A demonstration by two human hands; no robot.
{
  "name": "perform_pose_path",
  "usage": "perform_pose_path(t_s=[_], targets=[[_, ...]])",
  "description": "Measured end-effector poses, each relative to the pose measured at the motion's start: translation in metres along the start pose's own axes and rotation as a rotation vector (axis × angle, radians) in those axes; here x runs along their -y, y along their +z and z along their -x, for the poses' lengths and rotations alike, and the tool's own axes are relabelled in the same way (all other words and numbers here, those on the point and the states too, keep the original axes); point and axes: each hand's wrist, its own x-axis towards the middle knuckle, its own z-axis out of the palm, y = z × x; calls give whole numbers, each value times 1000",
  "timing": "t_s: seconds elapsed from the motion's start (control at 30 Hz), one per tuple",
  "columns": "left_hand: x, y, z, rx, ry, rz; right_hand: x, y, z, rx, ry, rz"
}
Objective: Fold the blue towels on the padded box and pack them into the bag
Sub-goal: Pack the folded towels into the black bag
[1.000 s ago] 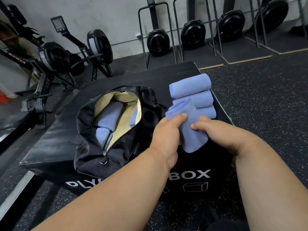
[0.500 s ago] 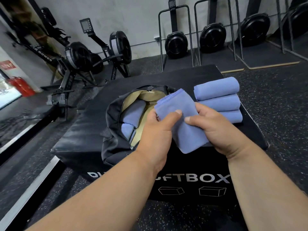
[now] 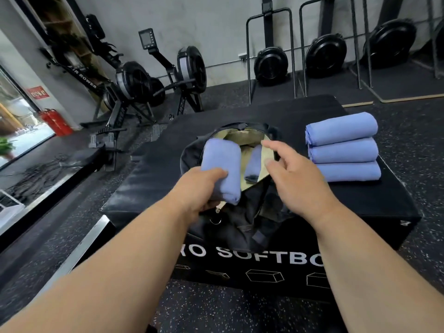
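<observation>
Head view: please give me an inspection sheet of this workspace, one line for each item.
Surface: black padded box on speckled rubber floor; it carries the bag and a towel stack.
Job's things: black bag open, tan lining showing, a towel inside; folded blue towel held over the opening; three folded towels stacked to the right of the bag.
Clutter: nothing seen on the box.
Grippers: left hand grips the folded towel; right hand open over the bag's right edge, holding nothing.
Cables: a dark tangle on the floor at far left, too unclear to name.
Surroundings: rowing machines by the wall, red extinguisher at left.
</observation>
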Motion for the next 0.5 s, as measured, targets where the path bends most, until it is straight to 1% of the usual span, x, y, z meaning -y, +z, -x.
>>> perform_pose_path(t_s=[0.07,0.2,0.3,0.4,0.47,0.5], targets=[[8,-8,-16,-4,-72,-107,2,5,0,14,-11,190],[16,0,-41,14,-61,-203,-4,14,-5,22,40,417],[10,11,-60,40,-2,-220,-9,13,-10,47,40,446],[-6,18,-88,81,61,-58,-14,10,-11,56,26,427],[-12,22,-105,55,30,31,-17,8,-12,34,27,409],[-9,26,-112,30,-14,37,-19,6,-13,29,25,408]])
